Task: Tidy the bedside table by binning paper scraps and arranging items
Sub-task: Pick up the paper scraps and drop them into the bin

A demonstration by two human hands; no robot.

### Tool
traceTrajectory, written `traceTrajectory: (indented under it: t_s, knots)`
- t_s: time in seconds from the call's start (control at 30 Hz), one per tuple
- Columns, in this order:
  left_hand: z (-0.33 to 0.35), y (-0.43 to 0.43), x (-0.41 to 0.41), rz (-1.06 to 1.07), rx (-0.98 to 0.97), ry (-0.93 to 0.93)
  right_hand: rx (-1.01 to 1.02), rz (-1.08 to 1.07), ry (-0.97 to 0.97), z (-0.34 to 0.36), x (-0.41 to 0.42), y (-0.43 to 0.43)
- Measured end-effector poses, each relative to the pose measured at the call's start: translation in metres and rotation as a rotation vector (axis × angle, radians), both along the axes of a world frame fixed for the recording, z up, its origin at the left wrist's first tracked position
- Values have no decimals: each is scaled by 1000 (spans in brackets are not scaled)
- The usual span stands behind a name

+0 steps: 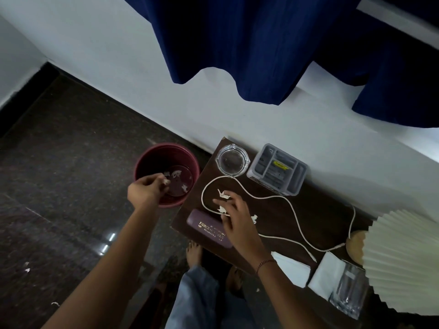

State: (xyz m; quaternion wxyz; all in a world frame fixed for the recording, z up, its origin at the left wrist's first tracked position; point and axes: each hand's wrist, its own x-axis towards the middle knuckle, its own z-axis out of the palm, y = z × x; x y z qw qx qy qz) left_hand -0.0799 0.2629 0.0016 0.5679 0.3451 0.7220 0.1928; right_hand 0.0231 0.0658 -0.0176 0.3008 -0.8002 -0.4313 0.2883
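Observation:
A maroon bin [145, 162] stands on the floor left of the dark wooden bedside table [316, 217]. My left hand [146, 189] hovers over the bin's rim, fingers pinched on a white paper scrap [167, 181]. Several scraps lie on the bin's bottom [177, 174]. My right hand [235, 213] rests on the table with fingers spread, fingertips touching paper scraps [223, 195]; another scrap [254, 218] lies just right of it. A white cord [280, 198] loops across the table around these scraps.
On the table are a glass ashtray [232, 160], a grey organiser tray [278, 169], a maroon case [209, 227], folded white napkins [325, 274], a drinking glass [349, 293] and a pleated lamp shade [403, 262]. A few scraps lie on the dark floor [27, 269]. My bare feet stand below.

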Motion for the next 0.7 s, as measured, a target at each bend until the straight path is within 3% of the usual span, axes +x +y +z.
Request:
traceTrajectory:
  t_s: [0.43, 0.7]
  knots:
    - [-5, -20, -15, -38, -131, -64, -166, -309, -25, -18, 30, -53]
    - [-16, -62, -9, -155, -258, -157, -421, -157, -57, -39, 30, -54]
